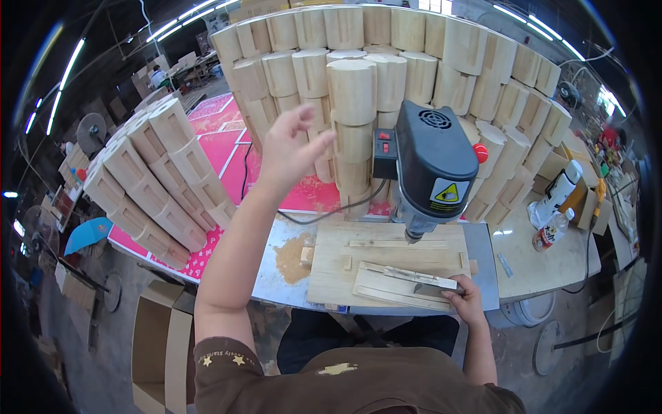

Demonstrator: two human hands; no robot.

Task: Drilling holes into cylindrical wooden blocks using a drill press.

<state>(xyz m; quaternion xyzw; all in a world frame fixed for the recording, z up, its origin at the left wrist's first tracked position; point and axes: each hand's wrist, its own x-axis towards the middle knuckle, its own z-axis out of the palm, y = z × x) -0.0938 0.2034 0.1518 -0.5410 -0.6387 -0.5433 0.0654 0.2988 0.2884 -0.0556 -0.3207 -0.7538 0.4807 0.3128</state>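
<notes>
My left hand (293, 148) is raised over the bench in front of a tall stack of wooden blocks (353, 86). Its thumb and fingers are apart, with nothing in them. At the right end of a wooden jig board (331, 241), my right hand (470, 301) grips the end of a narrow pale strip with a dark grey part (424, 279); its exact kind is unclear. That strip lies over a flat wooden piece (376, 286) on the board. Above the board hangs the dark head of a bench drill (434, 148), its chuck (414, 234) pointing down.
More stacked wooden blocks (155, 183) stand at the left on a pink sheet (224, 148). Sawdust (293, 259) lies left of the board. A black cable (331, 217) crosses behind it. At the right are a bottle (552, 231) and a white canister (557, 190). A cardboard box (153, 345) sits on the floor.
</notes>
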